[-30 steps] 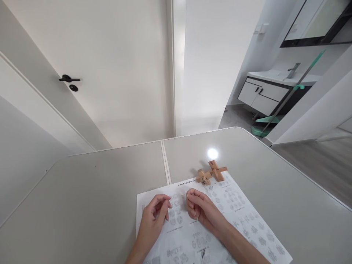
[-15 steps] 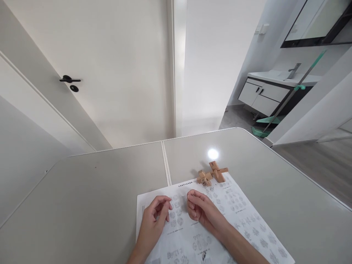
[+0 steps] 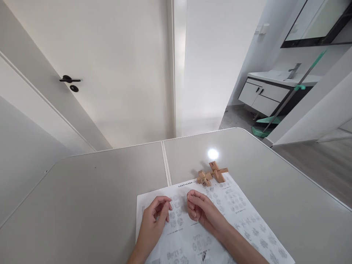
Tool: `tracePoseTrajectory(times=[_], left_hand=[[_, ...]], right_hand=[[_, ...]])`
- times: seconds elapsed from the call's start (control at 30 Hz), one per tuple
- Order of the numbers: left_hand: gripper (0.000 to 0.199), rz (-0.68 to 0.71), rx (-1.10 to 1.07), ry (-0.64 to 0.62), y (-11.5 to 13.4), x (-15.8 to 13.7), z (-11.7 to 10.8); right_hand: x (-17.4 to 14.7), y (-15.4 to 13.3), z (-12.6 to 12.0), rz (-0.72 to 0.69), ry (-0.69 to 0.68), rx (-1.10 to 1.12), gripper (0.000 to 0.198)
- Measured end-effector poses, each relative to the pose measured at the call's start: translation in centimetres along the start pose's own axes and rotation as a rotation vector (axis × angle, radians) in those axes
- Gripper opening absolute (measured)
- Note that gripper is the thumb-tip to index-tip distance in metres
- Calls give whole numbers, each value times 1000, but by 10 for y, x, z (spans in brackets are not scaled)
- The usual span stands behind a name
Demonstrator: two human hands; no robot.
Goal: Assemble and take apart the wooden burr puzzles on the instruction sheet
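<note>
My left hand (image 3: pixel 156 215) rests on the printed sheet (image 3: pixel 189 227), its fingers loosely curled in toward the thumb with nothing visible in them. Across a narrow gap, my right hand (image 3: pixel 200 207) lies on the same paper, also curled closed, and no object shows in it. Beyond my right hand, at the sheet's far edge, sit two wooden interlocking puzzles. The smaller, lighter puzzle (image 3: pixel 205 178) is nearer to my hand. Next to it on the right is the larger, browner puzzle (image 3: pixel 219 172), marked with dark letters. Neither hand touches them.
The grey table (image 3: pixel 90 198) has a pale seam (image 3: pixel 166 163) across it. A door (image 3: pixel 123 73) with a black handle (image 3: pixel 70 79) stands behind it. To the right are a sink cabinet (image 3: pixel 264 96) and a green-and-grey broom and dustpan (image 3: pixel 261 131).
</note>
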State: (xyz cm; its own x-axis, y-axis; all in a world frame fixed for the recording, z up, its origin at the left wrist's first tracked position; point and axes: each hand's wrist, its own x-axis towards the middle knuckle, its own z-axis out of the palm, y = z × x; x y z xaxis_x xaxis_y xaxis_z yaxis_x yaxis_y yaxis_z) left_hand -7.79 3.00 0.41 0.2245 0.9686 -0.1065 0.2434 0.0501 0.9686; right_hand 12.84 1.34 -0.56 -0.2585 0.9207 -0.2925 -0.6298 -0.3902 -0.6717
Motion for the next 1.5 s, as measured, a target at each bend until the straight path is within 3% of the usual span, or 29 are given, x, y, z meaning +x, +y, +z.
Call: tracePoseTrajectory(times=[0.67, 1.0, 1.2, 1.37, 1.5], left_hand=[[35, -3, 16, 0, 3, -1, 1], [34, 61, -20, 13, 4, -3, -1], [32, 91, -44, 74, 12, -4, -7], [33, 111, -69, 91, 14, -5, -7], [34, 108, -20, 50, 9, -3, -8]], right_hand=[[-1, -1, 3, -19, -11, -16, 36], [-11, -3, 6, -83, -9, -136, 40], [-66, 2, -5, -147, 115, -563, 40], [-112, 34, -25, -229, 291, -662, 45], [-123, 55, -33, -351, 447, -805, 47]])
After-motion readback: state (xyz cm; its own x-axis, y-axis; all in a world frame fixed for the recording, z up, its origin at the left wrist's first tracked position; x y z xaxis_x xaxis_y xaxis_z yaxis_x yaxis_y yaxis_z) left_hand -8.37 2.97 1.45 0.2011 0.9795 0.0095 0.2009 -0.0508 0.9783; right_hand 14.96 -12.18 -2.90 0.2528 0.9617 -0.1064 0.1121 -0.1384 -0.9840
